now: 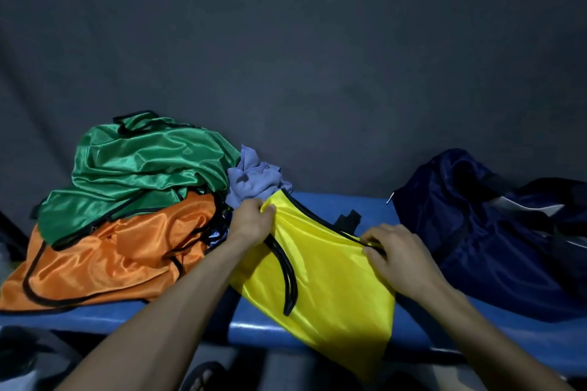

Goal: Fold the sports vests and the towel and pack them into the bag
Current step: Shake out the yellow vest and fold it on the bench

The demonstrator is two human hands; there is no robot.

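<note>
A yellow sports vest (330, 279) with black trim lies across the blue bench (254, 324) and hangs over its front edge. My left hand (251, 220) grips the vest's upper left corner. My right hand (397, 255) pinches its black-trimmed edge on the right. A green vest (139, 168) is heaped on an orange vest (104, 251) at the left. A crumpled grey-blue towel (254, 181) sits behind my left hand. The dark navy bag (495, 232) rests on the bench at the right.
A dark grey cloth backdrop (286, 57) hangs behind the bench. Below the bench's front edge a sandalled foot (203, 378) shows on the floor. Dark shapes sit at the lower left.
</note>
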